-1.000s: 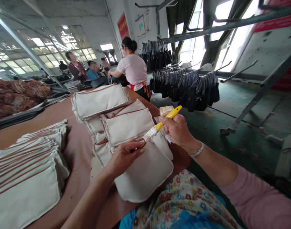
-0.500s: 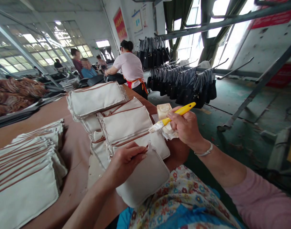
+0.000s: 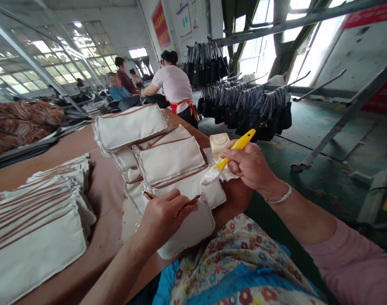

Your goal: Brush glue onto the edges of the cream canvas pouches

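Note:
My left hand (image 3: 168, 216) pinches the brown-trimmed upper edge of a white fabric pouch (image 3: 193, 228), which hangs over the table's near edge above my lap. In my right hand (image 3: 252, 163) is a yellow-handled brush (image 3: 233, 150), its bristles coated in white paste and pointing down to the left. The bristle tip is close to the pouch's upper right corner, over another white piece; I cannot tell whether it touches. Just beyond my right hand stands a pale, paste-crusted container (image 3: 219, 144). Stacked white pouches (image 3: 171, 161) with brown edging lie past my left hand.
More white pouches (image 3: 37, 228) lie fanned out on the brown table (image 3: 107, 186) at left. A person (image 3: 172, 82) in a pale top works at the table's far end. Black bags (image 3: 244, 110) hang from a metal rack (image 3: 323, 135) at right.
The pouch in my left hand has risen slightly and tilted, with more of its brown edge showing. The brush has turned steeper, and its bristles have dropped a little.

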Demonstrator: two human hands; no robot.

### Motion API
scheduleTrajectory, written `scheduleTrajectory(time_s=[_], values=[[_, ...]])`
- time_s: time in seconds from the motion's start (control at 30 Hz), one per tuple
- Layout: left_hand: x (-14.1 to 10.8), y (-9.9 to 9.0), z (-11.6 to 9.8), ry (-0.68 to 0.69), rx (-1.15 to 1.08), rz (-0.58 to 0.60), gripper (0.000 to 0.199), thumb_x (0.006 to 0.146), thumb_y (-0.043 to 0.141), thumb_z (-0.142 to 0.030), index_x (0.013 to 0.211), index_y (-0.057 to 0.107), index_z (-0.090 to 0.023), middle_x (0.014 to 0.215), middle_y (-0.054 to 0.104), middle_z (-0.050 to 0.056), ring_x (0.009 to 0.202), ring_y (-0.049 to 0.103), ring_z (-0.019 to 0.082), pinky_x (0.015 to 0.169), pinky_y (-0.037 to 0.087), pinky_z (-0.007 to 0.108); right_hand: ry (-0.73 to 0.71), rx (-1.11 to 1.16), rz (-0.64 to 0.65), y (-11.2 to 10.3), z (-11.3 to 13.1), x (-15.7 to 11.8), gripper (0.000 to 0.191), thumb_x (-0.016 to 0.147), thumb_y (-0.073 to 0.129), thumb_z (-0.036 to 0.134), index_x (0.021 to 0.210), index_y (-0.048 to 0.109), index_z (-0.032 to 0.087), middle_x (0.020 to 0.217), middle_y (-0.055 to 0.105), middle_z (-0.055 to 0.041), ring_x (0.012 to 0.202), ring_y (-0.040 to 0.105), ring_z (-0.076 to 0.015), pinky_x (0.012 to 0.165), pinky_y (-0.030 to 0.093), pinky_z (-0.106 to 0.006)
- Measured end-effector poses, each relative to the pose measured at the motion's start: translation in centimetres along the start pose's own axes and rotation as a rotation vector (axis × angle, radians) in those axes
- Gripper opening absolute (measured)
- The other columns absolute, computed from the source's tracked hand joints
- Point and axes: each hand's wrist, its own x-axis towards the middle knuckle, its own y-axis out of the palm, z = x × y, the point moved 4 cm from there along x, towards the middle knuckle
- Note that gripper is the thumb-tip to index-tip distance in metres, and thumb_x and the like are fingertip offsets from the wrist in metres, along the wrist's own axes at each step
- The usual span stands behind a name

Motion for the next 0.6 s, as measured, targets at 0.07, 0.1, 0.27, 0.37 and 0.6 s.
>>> scheduleTrajectory(time_s=[0.07,0.1,0.27,0.37,0.6], values=[[-0.6,-0.3,-0.5,-0.028,-0.007,-0.008,0.029,0.098,0.056,-0.038,0.083,0.073,-0.021,0.072,0.060,0.002,0.063,0.058,0.011,0.057,0.043,0.023,0.080,-0.002,0.063,1.2,-1.2,-0.4,0.020,0.077,0.076,0.031,0.075,0.062,0.017,0.042,0.041,0.0080,0.035,0.027,-0.0049,0.036,0.016,-0.019],[-1.1,-0.5,-0.6,-0.050,-0.012,-0.012,0.029,0.098,0.055,-0.037,0.084,0.074,-0.021,0.073,0.061,0.003,0.064,0.059,0.011,0.058,0.044,0.023,0.145,0.006,0.113,1.9,-1.8,-0.9,0.020,0.078,0.076,0.031,0.075,0.062,0.018,0.042,0.041,0.0078,0.035,0.026,-0.0050,0.036,0.015,-0.020],[-6.2,-4.0,0.7,-0.270,0.058,-0.130,0.027,0.097,0.057,-0.041,0.087,0.074,-0.022,0.075,0.065,0.004,0.068,0.062,0.012,0.061,0.046,0.023,0.238,0.152,0.014,2.0,-3.0,-2.0,0.017,0.079,0.077,0.030,0.074,0.066,0.020,0.042,0.038,0.0048,0.035,0.028,-0.0058,0.036,0.018,-0.022],[-10.4,-9.4,2.6,-0.445,0.159,-0.232,0.026,0.095,0.060,-0.042,0.085,0.072,-0.021,0.075,0.064,0.003,0.068,0.061,0.013,0.062,0.045,0.023,0.308,0.162,-0.032,0.3,-4.6,-1.5,0.024,0.073,0.083,0.028,0.064,0.062,0.022,0.046,0.039,0.0006,0.037,0.032,-0.0056,0.034,0.017,-0.026],[-17.2,-21.6,12.0,-0.641,0.473,-0.092,0.046,0.097,0.048,-0.046,0.063,0.058,-0.018,0.058,0.052,-0.001,0.057,0.046,0.011,0.059,0.031,0.024,0.501,0.139,-0.137,-4.1,-10.7,-2.8,0.024,0.071,0.083,0.031,0.066,0.059,0.029,0.051,0.034,-0.0008,0.037,0.029,-0.0092,0.031,0.012,-0.032]])
